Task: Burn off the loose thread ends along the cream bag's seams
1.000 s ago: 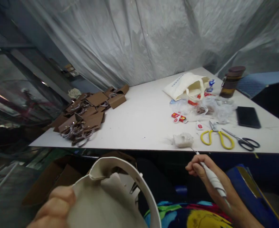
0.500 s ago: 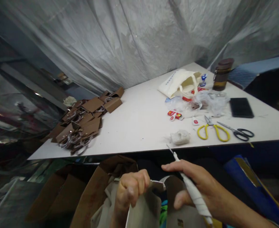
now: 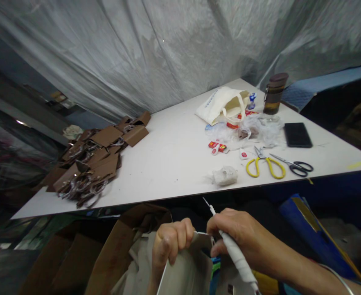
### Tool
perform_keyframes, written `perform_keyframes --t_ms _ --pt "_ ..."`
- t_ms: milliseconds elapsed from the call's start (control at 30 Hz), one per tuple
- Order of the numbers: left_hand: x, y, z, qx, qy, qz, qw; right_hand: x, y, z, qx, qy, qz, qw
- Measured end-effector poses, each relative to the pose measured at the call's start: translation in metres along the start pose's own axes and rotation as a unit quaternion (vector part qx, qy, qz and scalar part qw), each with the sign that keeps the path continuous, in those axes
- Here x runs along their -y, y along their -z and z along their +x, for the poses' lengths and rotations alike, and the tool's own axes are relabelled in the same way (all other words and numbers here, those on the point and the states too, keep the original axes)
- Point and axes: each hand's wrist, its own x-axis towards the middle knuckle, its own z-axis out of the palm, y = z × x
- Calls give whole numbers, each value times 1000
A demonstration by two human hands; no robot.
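My left hand (image 3: 172,241) is closed around the top edge of a pale beige, stiff sheet-like piece (image 3: 186,268). In my right hand (image 3: 244,233) lies a slim tool with a thin metal point and a handle wrapped in white tape (image 3: 238,258); its tip points up and left. The thumb and forefinger of that hand pinch together at the right end of the piece's top edge, and what sits between them is too small to make out. Below, a darker flap with a small label hangs beside the piece.
On the white table (image 3: 162,159) lie brown folded pieces (image 3: 107,137), a wrapped white lump (image 3: 225,176), yellow-handled scissors (image 3: 265,166), black-handled scissors (image 3: 297,166), a phone (image 3: 297,135), a cloth bag (image 3: 219,104) and a bottle (image 3: 274,94). A cardboard box (image 3: 107,262) stands below.
My right hand has moved left to the piece's edge, and its thumb and forefinger have closed there. The tool has come along. The whole view has shifted slightly.
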Motion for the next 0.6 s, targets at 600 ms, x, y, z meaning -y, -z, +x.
perform_keyframes --t_ms 600 --pt "-12 5 30 193 316 52 928 -21 -23 -15 -98 -92 121 984"
